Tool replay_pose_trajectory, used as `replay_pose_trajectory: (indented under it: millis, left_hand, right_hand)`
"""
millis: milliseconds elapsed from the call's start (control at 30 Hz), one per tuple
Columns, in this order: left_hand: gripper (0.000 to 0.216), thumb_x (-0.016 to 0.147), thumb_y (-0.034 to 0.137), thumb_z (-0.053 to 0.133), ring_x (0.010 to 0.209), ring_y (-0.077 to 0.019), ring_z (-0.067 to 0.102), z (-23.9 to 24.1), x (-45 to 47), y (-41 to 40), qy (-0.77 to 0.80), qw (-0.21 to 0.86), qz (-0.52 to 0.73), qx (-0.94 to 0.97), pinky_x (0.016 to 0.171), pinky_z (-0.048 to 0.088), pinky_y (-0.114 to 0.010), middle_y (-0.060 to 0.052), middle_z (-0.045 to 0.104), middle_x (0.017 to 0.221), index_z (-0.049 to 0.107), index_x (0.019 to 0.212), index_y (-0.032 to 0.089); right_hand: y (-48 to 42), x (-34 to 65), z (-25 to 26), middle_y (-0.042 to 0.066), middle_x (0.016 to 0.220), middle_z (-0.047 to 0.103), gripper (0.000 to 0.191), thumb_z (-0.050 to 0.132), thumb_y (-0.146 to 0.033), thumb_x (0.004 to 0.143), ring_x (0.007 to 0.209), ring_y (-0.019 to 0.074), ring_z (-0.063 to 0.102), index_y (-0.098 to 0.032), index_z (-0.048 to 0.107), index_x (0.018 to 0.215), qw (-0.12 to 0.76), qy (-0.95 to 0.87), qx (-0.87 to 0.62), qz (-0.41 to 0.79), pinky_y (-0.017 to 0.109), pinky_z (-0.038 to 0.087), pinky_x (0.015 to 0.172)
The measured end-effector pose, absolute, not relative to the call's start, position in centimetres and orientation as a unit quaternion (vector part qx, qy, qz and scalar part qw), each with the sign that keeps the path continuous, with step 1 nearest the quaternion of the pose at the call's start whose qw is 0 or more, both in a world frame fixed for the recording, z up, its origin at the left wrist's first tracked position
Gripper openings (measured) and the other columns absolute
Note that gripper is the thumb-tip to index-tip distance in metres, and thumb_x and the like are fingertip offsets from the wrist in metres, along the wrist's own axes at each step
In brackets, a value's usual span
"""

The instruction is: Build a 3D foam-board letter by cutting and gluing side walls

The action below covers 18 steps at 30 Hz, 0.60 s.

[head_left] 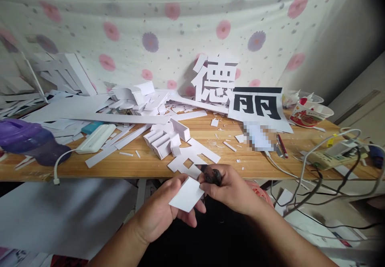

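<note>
My left hand is closed on a small, four-sided piece of white foam board, its thumb along one edge and fingers underneath. Close beside it, my right hand grips a black utility knife; its dark blade points left, and part of the tool is hidden in the fist. The right fingertips meet the upper right edge of the white piece. Just beyond both hands, a cut-out white board shape lies at the table's front edge. A folded white board form sits behind it.
A white letter form leans on the curtain beside a printed character sheet. White scraps cover the wooden table. A purple bottle and power bank stand left; a paper bowl and cables with a power strip lie right.
</note>
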<state>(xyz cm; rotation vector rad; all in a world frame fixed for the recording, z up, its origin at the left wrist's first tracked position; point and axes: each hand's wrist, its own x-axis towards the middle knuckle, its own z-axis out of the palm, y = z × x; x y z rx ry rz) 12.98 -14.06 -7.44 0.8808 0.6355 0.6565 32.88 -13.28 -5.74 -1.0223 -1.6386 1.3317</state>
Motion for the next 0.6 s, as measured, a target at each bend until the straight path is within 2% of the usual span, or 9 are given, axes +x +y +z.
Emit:
replay_pose_trajectory:
  millis: [67,200,333,433,500,600]
  left_hand:
    - [0.052,0.084,0.060,0.055,0.064,-0.0151,0.061,-7.7,13.2,-14.0,0.293,0.775,0.327,0.455,0.065,0.051,-0.027,-0.008,0.065,0.081,0.062,0.111,0.016]
    - [0.057,0.072,0.056,0.072,0.078,-0.0132,0.055,-8.4,13.3,-14.0,0.310,0.682,0.423,0.509,0.078,0.049,-0.024,-0.004,0.059,0.088,0.063,0.116,0.021]
    - [0.053,0.068,0.046,0.080,0.085,-0.0142,0.057,-8.4,13.5,-14.0,0.322,0.653,0.452,0.516,0.086,0.048,-0.024,-0.001,0.060,0.090,0.062,0.114,0.027]
    - [0.057,0.068,0.042,0.080,0.091,-0.0181,0.061,-8.2,13.6,-14.2,0.324,0.661,0.441,0.514,0.087,0.049,-0.027,-0.002,0.063,0.095,0.058,0.119,0.028]
    - [0.058,0.068,0.042,0.080,0.097,-0.0209,0.062,-8.1,13.7,-14.2,0.327,0.659,0.439,0.516,0.088,0.050,-0.029,-0.005,0.065,0.103,0.057,0.119,0.027]
    - [0.056,0.067,0.042,0.080,0.100,-0.0224,0.063,-7.8,13.7,-14.3,0.329,0.647,0.441,0.528,0.087,0.050,-0.027,-0.005,0.065,0.104,0.059,0.117,0.027]
  right_hand:
    - [-13.3,33.0,-5.7,-0.002,0.066,0.055,0.015,0.060,-0.030,0.083,0.061,0.0121,0.049,-0.017,0.060,0.076,0.395,-0.675,-0.419,0.462,0.025,0.040,0.059]
    - [-14.1,33.6,-6.2,0.004,0.085,0.064,0.017,0.053,-0.033,0.091,0.077,0.0170,0.059,-0.019,0.060,0.098,0.390,-0.731,-0.484,0.284,0.028,0.044,0.070]
    - [-15.4,34.1,-6.6,0.003,0.078,0.063,0.011,0.048,-0.024,0.090,0.063,0.0156,0.058,-0.019,0.059,0.092,0.311,-0.780,-0.530,0.118,0.026,0.040,0.056]
    - [-16.0,34.2,-6.5,0.002,0.074,0.062,0.012,0.047,-0.021,0.087,0.058,0.0169,0.058,-0.020,0.058,0.088,0.276,-0.806,-0.522,0.029,0.027,0.036,0.053]
    - [-16.1,34.1,-6.4,0.002,0.073,0.062,0.012,0.047,-0.021,0.086,0.057,0.0175,0.058,-0.020,0.058,0.087,0.266,-0.817,-0.512,0.001,0.027,0.036,0.053]
    - [-16.1,34.1,-6.2,0.002,0.073,0.062,0.012,0.046,-0.022,0.086,0.058,0.0169,0.058,-0.019,0.058,0.086,0.263,-0.827,-0.498,-0.005,0.027,0.035,0.053]
